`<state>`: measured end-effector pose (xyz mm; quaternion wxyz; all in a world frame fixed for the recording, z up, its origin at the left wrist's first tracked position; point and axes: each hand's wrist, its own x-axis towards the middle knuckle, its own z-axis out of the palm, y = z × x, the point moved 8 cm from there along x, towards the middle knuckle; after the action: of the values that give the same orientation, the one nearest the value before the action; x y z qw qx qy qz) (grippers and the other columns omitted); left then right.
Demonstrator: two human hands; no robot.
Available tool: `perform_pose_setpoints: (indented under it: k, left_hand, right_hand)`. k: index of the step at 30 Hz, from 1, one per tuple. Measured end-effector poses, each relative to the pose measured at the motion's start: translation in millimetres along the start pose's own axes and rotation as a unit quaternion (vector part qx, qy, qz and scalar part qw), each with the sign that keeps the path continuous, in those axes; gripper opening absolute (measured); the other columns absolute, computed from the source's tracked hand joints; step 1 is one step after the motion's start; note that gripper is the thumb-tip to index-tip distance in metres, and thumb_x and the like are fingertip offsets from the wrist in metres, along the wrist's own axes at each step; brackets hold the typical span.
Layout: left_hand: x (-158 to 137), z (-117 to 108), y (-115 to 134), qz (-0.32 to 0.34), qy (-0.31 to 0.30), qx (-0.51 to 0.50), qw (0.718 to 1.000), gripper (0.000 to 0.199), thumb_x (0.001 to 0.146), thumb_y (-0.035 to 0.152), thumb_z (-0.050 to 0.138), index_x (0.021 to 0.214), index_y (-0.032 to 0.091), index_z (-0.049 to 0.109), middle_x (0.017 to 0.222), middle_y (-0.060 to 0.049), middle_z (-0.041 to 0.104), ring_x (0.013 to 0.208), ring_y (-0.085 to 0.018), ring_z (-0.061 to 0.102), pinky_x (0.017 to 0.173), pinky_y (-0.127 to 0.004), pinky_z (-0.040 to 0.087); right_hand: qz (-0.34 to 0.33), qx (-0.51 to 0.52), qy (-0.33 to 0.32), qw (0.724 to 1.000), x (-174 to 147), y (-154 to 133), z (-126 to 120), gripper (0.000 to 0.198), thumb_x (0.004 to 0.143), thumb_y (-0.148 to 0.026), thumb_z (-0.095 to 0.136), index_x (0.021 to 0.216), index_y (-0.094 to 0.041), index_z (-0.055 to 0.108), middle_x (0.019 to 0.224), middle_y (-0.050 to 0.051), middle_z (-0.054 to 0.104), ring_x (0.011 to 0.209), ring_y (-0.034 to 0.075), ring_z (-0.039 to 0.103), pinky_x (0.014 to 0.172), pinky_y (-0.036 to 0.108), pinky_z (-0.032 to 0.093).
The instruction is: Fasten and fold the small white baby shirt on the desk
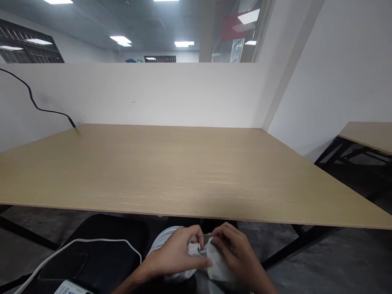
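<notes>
Below the table's front edge, a light grey-white piece of cloth [219,265] lies bunched over the lap. My left hand [180,251] is closed on the cloth, thumb and fingers curled around a fold of it. Close beside it, my right hand [237,255] pinches another edge of the same cloth between thumb and fingers. A small gap separates the two hands, with cloth folds between them. The lower part of the cloth runs out of the frame, and what kind of item it is cannot be made out.
A wooden table [171,171] stretches ahead to a white partition [171,94]. On the left, a black cable [38,108] hangs down to the tabletop. A black chair [104,249] stands at lower left, with a white cable [101,240] across it. Another table [370,132] stands at right.
</notes>
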<state>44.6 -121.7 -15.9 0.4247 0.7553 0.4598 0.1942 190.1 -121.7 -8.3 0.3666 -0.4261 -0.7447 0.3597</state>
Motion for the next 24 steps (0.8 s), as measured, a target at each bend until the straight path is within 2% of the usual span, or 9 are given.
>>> perform_pose_setpoints:
  k: [2,5,8,10,13,14,16,20,24]
  left_hand:
    - [-1.4,7.0,0.6,0.002,-0.048,0.046,0.998,0.039,0.065,0.042,0.086,0.093,0.022,0.067,0.084,0.002,0.062,0.081,-0.017,0.056,0.068,-0.021,0.037]
    - [-0.7,11.1,0.2,0.017,-0.072,0.061,0.995,0.023,0.079,0.038,0.075,0.097,0.025,0.069,0.085,0.001,0.063,0.085,-0.018,0.057,0.075,-0.023,0.04]
    - [2.4,-2.5,1.8,0.046,-0.009,0.022,0.999,0.015,0.087,0.031,0.065,0.098,0.022,0.069,0.097,-0.001,0.064,0.093,-0.018,0.057,0.084,-0.024,0.042]
    - [2.2,-12.0,5.3,0.07,0.023,0.001,0.997,0.013,0.088,0.027,0.062,0.098,0.02,0.068,0.103,-0.003,0.063,0.097,-0.018,0.056,0.088,-0.025,0.042]
    - [-0.2,-14.7,12.8,0.1,0.013,-0.011,0.995,0.018,0.091,0.021,0.054,0.107,0.021,0.064,0.109,-0.004,0.063,0.102,-0.017,0.056,0.093,-0.026,0.042]
    - [-1.2,-13.3,15.5,0.109,0.003,-0.012,0.994,0.021,0.092,0.02,0.052,0.11,0.021,0.063,0.112,-0.004,0.063,0.104,-0.017,0.056,0.095,-0.026,0.042]
    - [-2.8,-9.5,19.8,0.123,-0.015,-0.004,0.992,0.022,0.096,0.023,0.049,0.112,0.022,0.063,0.114,-0.005,0.062,0.105,-0.017,0.057,0.096,-0.026,0.042]
    - [-2.9,-3.7,22.3,0.13,-0.036,0.038,0.99,0.026,0.099,0.037,0.049,0.11,0.024,0.068,0.108,-0.005,0.063,0.1,-0.018,0.059,0.089,-0.025,0.046]
    - [-2.8,-2.0,23.3,0.144,-0.048,0.038,0.988,0.029,0.096,0.045,0.055,0.108,0.024,0.07,0.1,-0.004,0.069,0.091,-0.018,0.064,0.086,-0.024,0.046]
  right_hand:
    - [-0.02,-0.023,0.064,0.997,-0.6,0.1,-12.3,0.019,0.1,-0.025,0.045,0.097,-0.02,0.063,0.093,0.005,0.061,0.087,0.018,0.059,0.077,0.028,0.045]
    - [-0.044,-0.054,0.118,0.991,-4.6,-2.3,-28.2,0.019,0.101,-0.022,0.043,0.097,-0.02,0.061,0.093,0.005,0.06,0.088,0.019,0.059,0.078,0.029,0.045]
    - [-0.078,-0.072,0.094,0.99,-8.6,-10.3,-36.2,0.019,0.101,-0.02,0.04,0.095,-0.021,0.058,0.095,0.006,0.059,0.089,0.019,0.058,0.079,0.029,0.045]
    - [-0.094,-0.07,0.061,0.991,-11.0,-16.6,-37.0,0.019,0.101,-0.02,0.039,0.095,-0.022,0.057,0.105,0.007,0.058,0.1,0.02,0.057,0.086,0.03,0.045]
    - [-0.096,-0.069,-0.016,0.993,-12.4,-23.1,-22.0,0.012,0.099,-0.024,0.047,0.109,-0.023,0.055,0.121,0.008,0.054,0.117,0.022,0.051,0.098,0.032,0.043]
    - [-0.093,-0.072,-0.04,0.992,-12.3,-23.6,-14.1,0.018,0.097,-0.025,0.052,0.116,-0.024,0.053,0.122,0.008,0.054,0.117,0.022,0.05,0.098,0.033,0.043]
    - [-0.08,-0.082,-0.064,0.991,-10.6,-21.2,0.0,0.03,0.094,-0.024,0.059,0.122,-0.024,0.05,0.117,0.008,0.056,0.111,0.022,0.053,0.094,0.034,0.045]
    - [-0.064,-0.101,-0.049,0.992,-5.6,-8.8,9.9,0.007,0.093,-0.025,0.059,0.099,-0.021,0.056,0.095,0.005,0.06,0.089,0.02,0.056,0.078,0.032,0.046]
    - [-0.078,-0.082,-0.055,0.992,-4.4,-1.4,8.0,0.011,0.094,-0.029,0.061,0.089,-0.02,0.058,0.087,0.004,0.06,0.084,0.019,0.056,0.072,0.029,0.044]
